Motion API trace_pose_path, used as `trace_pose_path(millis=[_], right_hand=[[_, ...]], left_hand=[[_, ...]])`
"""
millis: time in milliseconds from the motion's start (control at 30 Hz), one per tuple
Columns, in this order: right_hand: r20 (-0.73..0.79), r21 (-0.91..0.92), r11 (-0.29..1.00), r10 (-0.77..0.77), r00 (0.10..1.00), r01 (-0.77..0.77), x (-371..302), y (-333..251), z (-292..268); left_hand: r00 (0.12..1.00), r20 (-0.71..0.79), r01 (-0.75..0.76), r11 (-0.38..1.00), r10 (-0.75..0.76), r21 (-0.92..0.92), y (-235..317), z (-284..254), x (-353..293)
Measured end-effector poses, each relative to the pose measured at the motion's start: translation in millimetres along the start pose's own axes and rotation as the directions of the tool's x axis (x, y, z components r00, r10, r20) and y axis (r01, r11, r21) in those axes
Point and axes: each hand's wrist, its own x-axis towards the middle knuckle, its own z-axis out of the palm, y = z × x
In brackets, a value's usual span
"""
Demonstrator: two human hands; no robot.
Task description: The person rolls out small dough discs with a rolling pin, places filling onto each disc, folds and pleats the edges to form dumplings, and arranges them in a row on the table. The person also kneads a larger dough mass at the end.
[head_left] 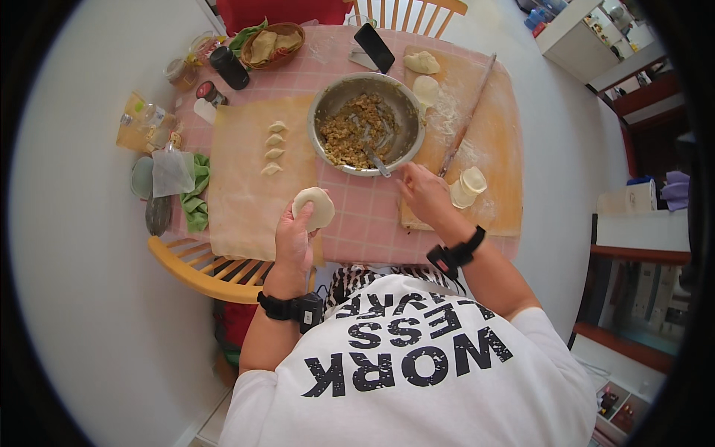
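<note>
My left hand (296, 235) holds up a round, pale dumpling wrapper (313, 208), thumb across its face, above the table's near edge. To the right, my right hand (423, 192) hovers by the lower right rim of a steel mixing bowl (316, 140); its fingers are curled, and nothing shows in them. Chopped brown-green filling (346, 138) lies in the bowl. A spoon (377, 161) leans there, its handle over the rim, just short of my right fingers. Several folded dumplings (275, 153) form a column on a tan sheet (242, 194).
At right, a floured wooden board (495, 149) carries a long rolling pin (469, 115), stacked wrappers (469, 186) and dough (422, 62). A phone (374, 48) stands behind the bowl. A basket (273, 46), a black bottle (229, 68) and jars crowd the far left. A wooden chair (201, 272) sits near left.
</note>
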Motion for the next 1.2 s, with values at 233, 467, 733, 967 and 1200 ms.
trace_pose_path(millis=[233,467,733,967,1200], right_hand=[[0.129,-0.111,0.973,0.217,0.968,-0.203,54.6,-7.9,53.2],[0.071,-0.13,0.979,0.164,0.984,-0.154,94.1,8.9,67.6],[0.071,-0.076,0.996,-0.033,0.997,0.038,114.8,7.2,56.1],[0.178,0.19,0.979,0.039,0.983,-0.073,122.6,-0.5,70.5],[0.219,0.354,0.915,0.122,0.968,-0.195,114.7,2.0,81.9]], left_hand=[[0.998,0.026,0.058,0.995,-0.056,-0.075,4.0,-18.0,15.8],[0.997,0.074,0.011,0.97,0.008,-0.243,12.0,-22.5,26.4],[0.998,0.007,-0.052,0.963,0.055,-0.266,19.2,-10.6,56.0],[0.991,-0.131,-0.042,0.982,0.018,-0.184,10.1,-12.9,86.4],[0.972,-0.23,-0.086,0.984,0.049,-0.155,10.1,-21.6,99.3]])
